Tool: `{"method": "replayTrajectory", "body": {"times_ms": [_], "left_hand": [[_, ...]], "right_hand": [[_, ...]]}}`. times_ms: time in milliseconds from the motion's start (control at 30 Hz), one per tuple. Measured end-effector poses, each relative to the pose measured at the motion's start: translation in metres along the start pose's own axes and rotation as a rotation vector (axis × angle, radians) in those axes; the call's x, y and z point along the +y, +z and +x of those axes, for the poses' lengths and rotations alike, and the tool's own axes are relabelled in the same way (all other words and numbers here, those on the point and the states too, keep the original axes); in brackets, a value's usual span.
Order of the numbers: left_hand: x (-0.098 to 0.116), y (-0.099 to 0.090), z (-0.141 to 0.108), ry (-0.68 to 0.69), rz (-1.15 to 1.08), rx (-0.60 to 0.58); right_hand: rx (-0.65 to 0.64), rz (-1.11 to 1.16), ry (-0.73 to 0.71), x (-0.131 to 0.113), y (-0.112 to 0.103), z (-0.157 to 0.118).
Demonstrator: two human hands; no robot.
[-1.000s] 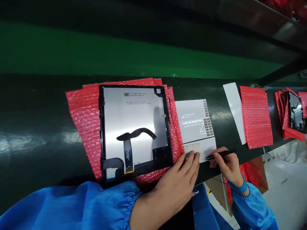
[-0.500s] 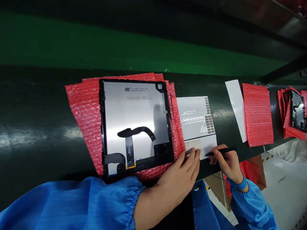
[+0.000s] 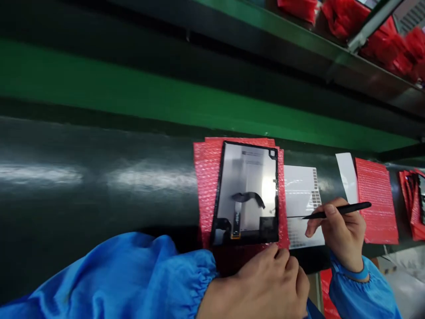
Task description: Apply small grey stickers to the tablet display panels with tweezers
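L hand is palm-down w/ fingers bent at the near edge of the display panel, by its lower R corner; can't tell if it's gripping anything, as the fingertips are hidden. R hand has a slim blk tool pinched btwn thumb & fingers, pointed end aimed L over the sticker sheets; can't tell if the tip touches. Panel lies flat, silver back up w/ blk frame, on red bubble wrap, which sticks out L, R & at the far edge. Dark flex cable curls over its back. Sheets lie just R of the wrap, w/ small grey rectangles down the R edge & more on the nearer part. Further R on the dk green bench: white sheet beside a red bubble-wrap stack, then another red pile w/ a blk-framed item, partly out of view. Red bags sit on the shelf above, upper R.
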State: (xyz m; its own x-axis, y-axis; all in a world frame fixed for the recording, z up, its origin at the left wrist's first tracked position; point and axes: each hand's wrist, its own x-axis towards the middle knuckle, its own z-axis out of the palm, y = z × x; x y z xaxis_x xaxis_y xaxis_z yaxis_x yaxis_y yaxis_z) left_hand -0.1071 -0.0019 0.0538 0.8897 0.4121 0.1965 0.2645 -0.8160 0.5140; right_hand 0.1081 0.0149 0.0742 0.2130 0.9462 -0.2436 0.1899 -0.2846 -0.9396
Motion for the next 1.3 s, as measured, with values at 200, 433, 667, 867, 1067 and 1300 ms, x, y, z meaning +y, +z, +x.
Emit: {"method": "replayTrajectory", "body": {"times_ms": [200,433,667,867,1067,1300], "left_hand": [[-0.053,-0.025,-0.033,-0.368,0.216,-0.099],[-0.090,-0.018,-0.036,-0.283,0.110,-0.199],[-0.093,-0.024,-0.032,-0.283,0.036,-0.328],[-0.099,-0.022,-0.026,-0.269,0.009,-0.384],[-0.103,-0.020,-0.028,-0.282,0.035,-0.337],[-0.121,-0.032,-0.028,-0.243,-0.066,-0.408]], "right_hand": [[-0.159,0.019,0.045,-0.011,0.121,0.060],[-0.227,0.011,0.155,0.016,0.157,0.090],[-0.223,-0.001,0.193,0.012,0.156,0.092],[-0.231,-0.038,0.199,0.010,0.157,0.093],[-0.237,-0.062,0.194,0.011,0.156,0.092],[-0.235,-0.061,0.203,0.017,0.157,0.093]]}}
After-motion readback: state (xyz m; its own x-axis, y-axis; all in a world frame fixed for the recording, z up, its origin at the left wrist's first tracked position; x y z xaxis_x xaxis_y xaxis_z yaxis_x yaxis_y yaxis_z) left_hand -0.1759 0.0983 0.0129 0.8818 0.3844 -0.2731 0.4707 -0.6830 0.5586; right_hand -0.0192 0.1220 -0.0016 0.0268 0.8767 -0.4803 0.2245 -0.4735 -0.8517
